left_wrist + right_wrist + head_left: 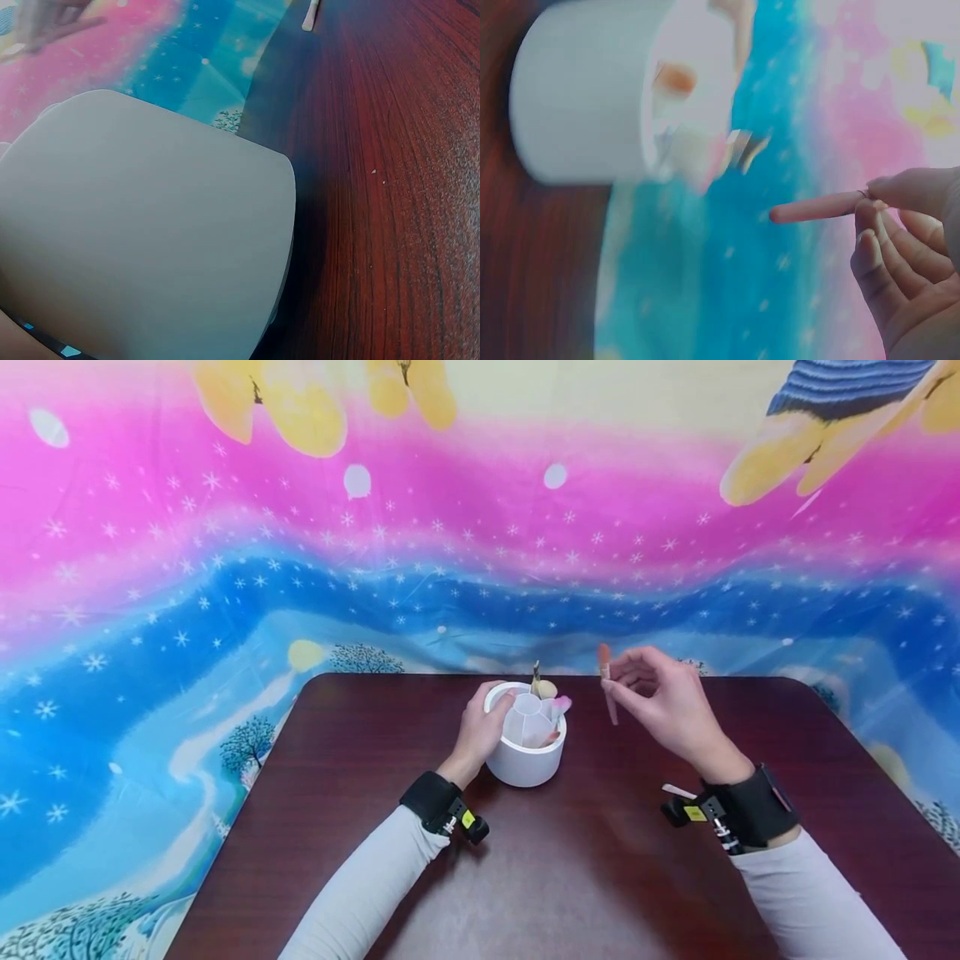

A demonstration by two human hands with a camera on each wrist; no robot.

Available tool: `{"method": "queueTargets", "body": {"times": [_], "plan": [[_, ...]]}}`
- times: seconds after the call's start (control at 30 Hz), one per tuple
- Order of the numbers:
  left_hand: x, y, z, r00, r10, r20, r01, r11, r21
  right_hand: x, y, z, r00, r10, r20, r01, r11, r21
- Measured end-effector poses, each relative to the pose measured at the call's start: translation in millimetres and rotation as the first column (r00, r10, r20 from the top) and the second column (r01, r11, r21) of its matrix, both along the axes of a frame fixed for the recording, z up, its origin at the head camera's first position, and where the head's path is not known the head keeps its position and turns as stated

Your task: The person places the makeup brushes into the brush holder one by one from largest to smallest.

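Note:
My left hand (482, 724) grips the left rim of a white round brush holder (523, 768), its thumb over the edge. Inside are white dividers, and several brushes lean at the back and right, one with a pink and purple tip (561, 703). To the right of the holder, my right hand (667, 697) pinches a makeup brush (604, 662) between thumb and fingertips. Its orange bristles point up, and the pale pink handle (817, 208) slants down. In the left wrist view the holder's smooth wall (150, 217) fills much of the picture.
A dark red-brown wooden table (360, 743) carries the holder near its far edge. Beside my right wrist lies a pale slim stick (678, 791), partly hidden by the wrist camera. A colourful printed cloth (480, 527) hangs behind the table.

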State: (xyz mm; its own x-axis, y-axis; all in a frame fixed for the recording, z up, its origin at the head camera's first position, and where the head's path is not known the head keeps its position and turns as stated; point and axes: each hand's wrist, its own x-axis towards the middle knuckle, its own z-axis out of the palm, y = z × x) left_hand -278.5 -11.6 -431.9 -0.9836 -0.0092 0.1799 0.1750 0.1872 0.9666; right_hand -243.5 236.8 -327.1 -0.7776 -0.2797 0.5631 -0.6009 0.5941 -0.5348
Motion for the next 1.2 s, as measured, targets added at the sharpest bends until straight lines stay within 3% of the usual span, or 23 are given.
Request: {"method": "queueTargets", "body": {"times": [0.23, 0.5, 0.7, 0.93, 1.2], "plan": [[0.2, 0.0, -0.3, 1.0, 0.003, -0.005, -0.003, 1.0, -0.003, 6.8, -30.9, 10.1, 0.982, 0.19, -0.004, -0.189, 0.978, -0.082], [0.0, 0.1, -1.0, 1.0, 0.009, -0.013, -0.009, 1.0, -0.01, 3.3, -56.2, -4.3, 0.943, 0.329, 0.052, -0.323, 0.94, -0.108], [0.1, 0.3, 0.6, 1.0, 0.018, 0.002, -0.018, 1.0, -0.019, 15.6, -70.8, -6.3, 0.938, 0.33, 0.106, -0.323, 0.944, -0.071], [0.0, 0.4, 0.7, 1.0, 0.017, 0.004, -0.017, 1.0, -0.018, 2.3, -60.8, -29.6, 0.937, 0.322, 0.138, -0.327, 0.945, 0.012], [0.0, 0.3, 2.6, 1.0, 0.014, 0.003, -0.014, 1.0, -0.011, 9.2, -28.4, -14.1, 0.976, 0.206, 0.067, -0.21, 0.975, 0.067]]}}
